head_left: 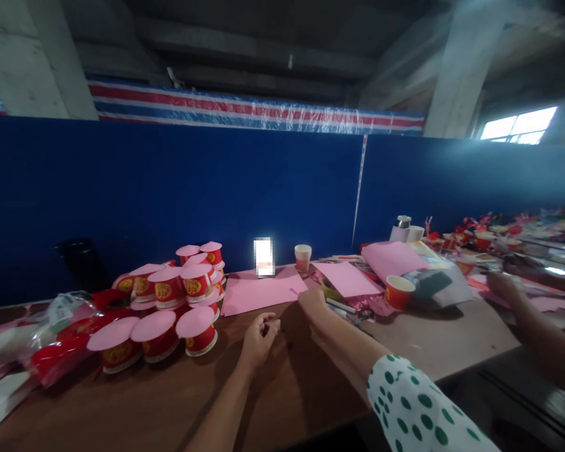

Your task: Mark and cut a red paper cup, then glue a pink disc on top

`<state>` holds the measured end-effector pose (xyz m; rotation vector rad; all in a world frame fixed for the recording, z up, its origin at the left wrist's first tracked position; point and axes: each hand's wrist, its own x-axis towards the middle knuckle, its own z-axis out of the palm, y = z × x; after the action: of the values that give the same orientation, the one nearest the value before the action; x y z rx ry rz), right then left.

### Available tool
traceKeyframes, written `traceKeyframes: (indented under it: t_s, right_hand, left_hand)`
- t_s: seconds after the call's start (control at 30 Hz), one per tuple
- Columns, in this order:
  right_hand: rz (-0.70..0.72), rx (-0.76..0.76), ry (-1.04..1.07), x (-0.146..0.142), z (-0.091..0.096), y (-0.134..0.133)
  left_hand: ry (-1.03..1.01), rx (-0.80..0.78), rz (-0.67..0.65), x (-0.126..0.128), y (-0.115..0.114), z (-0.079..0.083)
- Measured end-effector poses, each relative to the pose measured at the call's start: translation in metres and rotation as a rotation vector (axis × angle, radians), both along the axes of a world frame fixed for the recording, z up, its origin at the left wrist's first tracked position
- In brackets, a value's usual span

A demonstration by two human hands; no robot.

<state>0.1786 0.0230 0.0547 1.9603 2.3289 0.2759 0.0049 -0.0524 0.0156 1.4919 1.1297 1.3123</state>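
Observation:
My left hand (pixel 260 336) rests on the brown table (pixel 145 402) with its fingers curled in loosely; nothing shows in them. My right hand (pixel 312 301), on a white sleeve with green dots, reaches forward and touches the near edge of a pink paper sheet (pixel 258 292). Its fingers are turned away from me, so their grip is hidden. A second pink sheet (pixel 347 278) lies just right of that hand.
Several red paper cups capped with pink discs (pixel 169 314) pile up at the left beside a plastic bag (pixel 51 333). An open red cup (pixel 398 292), a small pale cup (pixel 302 257) and a lit phone (pixel 263 257) stand near the blue partition (pixel 169 188). Another person's hands (pixel 508 285) work at the right.

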Motion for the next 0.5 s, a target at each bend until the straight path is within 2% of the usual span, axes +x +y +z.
traceKeyframes:
  t_s: [0.3,0.5]
  right_hand:
    - [-0.026,0.001,0.036,0.0,0.005,-0.005]
    - [-0.014,0.039,0.089,0.001,0.006,-0.017]
  left_hand:
    - [-0.007,-0.001,0.008,0.0,-0.002,0.003]
    - [-0.028,-0.001,0.005,-0.001,0.0,0.001]
